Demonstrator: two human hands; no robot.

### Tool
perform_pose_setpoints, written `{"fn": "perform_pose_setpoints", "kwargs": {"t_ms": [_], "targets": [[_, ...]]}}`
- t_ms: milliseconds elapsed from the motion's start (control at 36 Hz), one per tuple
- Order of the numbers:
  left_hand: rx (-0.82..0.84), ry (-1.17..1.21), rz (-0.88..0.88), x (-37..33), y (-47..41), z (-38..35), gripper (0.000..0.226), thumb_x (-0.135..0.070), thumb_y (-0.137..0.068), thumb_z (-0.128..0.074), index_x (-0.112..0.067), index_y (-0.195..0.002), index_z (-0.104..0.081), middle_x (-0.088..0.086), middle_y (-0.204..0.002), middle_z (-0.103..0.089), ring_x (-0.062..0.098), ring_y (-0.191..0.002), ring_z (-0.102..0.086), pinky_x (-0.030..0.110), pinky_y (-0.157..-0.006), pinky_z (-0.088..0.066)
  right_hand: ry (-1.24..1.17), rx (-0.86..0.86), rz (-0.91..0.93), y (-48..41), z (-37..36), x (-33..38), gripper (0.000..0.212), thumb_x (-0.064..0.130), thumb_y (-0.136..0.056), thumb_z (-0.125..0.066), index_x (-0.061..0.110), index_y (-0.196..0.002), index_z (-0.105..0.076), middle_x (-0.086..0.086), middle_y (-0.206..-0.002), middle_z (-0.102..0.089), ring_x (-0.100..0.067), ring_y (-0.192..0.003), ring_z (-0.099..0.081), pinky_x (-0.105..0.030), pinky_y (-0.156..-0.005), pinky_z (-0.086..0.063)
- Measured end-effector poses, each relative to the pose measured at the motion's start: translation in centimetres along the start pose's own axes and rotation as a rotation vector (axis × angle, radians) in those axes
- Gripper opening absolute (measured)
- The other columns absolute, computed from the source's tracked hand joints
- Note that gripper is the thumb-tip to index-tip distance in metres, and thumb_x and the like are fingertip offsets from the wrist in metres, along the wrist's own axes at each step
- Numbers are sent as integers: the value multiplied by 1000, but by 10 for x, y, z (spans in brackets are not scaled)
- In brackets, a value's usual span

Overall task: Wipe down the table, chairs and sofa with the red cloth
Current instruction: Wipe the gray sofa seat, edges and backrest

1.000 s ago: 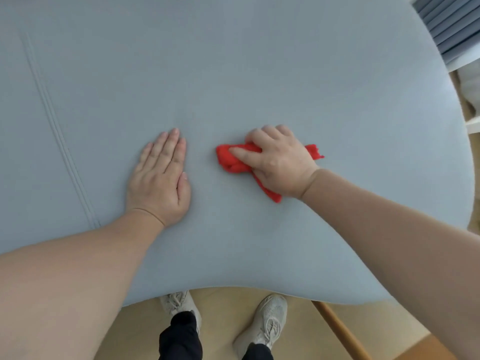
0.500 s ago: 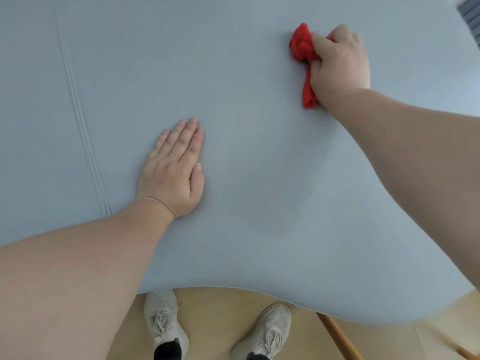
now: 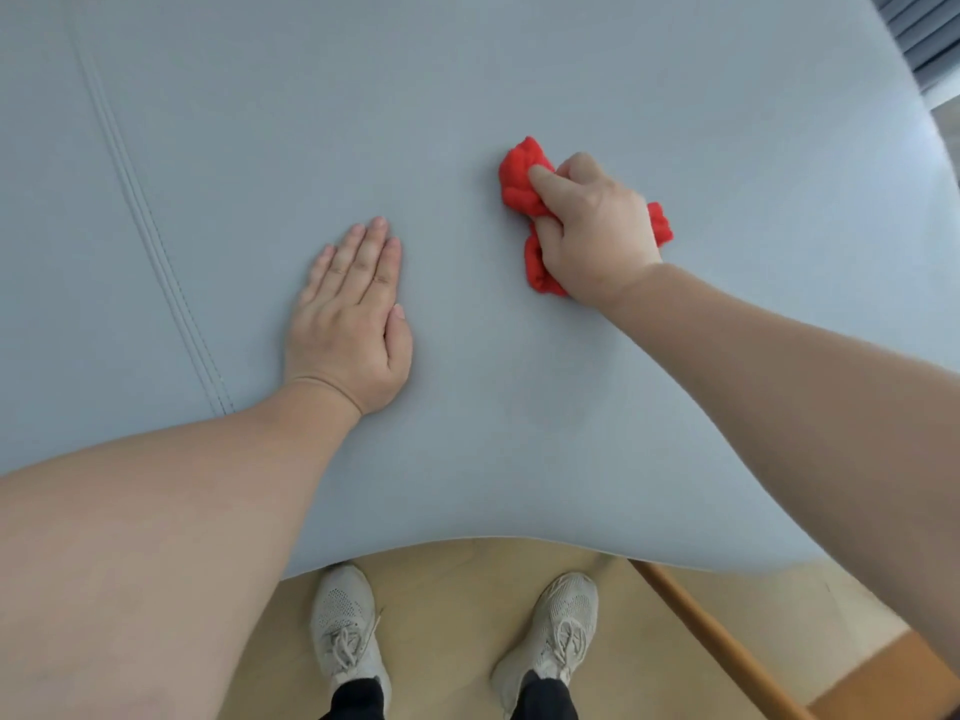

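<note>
Red cloth (image 3: 521,185) pulled nearer, right hand (image 3: 592,231) gripping

Red cloth (image 3: 519,187) (middle under right hand (image 3: 592,231))

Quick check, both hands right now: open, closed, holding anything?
Left hand: open, flat on the grey surface, holding nothing.
Right hand: closed on the bunched red cloth, pressing it to the surface.
</note>
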State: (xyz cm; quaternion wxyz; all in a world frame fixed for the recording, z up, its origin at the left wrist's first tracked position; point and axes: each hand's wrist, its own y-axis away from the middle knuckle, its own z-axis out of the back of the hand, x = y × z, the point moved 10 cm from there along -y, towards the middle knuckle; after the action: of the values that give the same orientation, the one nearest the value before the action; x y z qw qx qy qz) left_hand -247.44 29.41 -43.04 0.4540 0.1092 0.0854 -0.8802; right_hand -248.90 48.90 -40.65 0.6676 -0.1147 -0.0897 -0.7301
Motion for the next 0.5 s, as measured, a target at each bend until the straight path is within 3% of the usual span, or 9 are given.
{"fn": "perform_pose_setpoints", "kwargs": {"t_ms": [83, 250, 389, 500], "targets": [[27, -1, 7, 0, 0, -1, 60, -25, -86, -31, 3, -138, -41, 19, -148, -35, 32, -138, -31, 44, -115, -20, -22, 41, 33, 39, -6, 24, 37, 16, -86, -53, 10, -121, -61, -19, -104, -56, -38, -88, -58, -47, -69, -46], [39, -16, 32, 0, 2, 0, 60, -22, -86, -34, 2, -142, -35, 17, -151, -30, 30, -141, -25, 38, -116, -11, -104, 57, 103, 125, -8, 73, 39, 5, -69, -65, 1, -107, -69, -23, -85, -61, -38, -65, -60, -42, -52, -50], [34, -34, 55, -2, 3, 4, 63, -24, -86, -31, 2, -143, -31, 18, -152, -27, 29, -142, -22, 33, -116, -4, -92, 38, 126, 185, -16, 96, 41, 4, -66, -71, 3, -107, -69, -18, -84, -62, -34, -65, -59, -36, -52, -47], [22, -29, 17, -27, 18, 12, 58, -22, -87, -35, 4, -139, -38, 20, -150, -32, 32, -140, -26, 35, -116, -6, -28, -41, 126, 209, -16, 97, 39, 9, -73, -65, 7, -111, -69, -16, -89, -64, -32, -66, -58, -35, -54, -45]]}}
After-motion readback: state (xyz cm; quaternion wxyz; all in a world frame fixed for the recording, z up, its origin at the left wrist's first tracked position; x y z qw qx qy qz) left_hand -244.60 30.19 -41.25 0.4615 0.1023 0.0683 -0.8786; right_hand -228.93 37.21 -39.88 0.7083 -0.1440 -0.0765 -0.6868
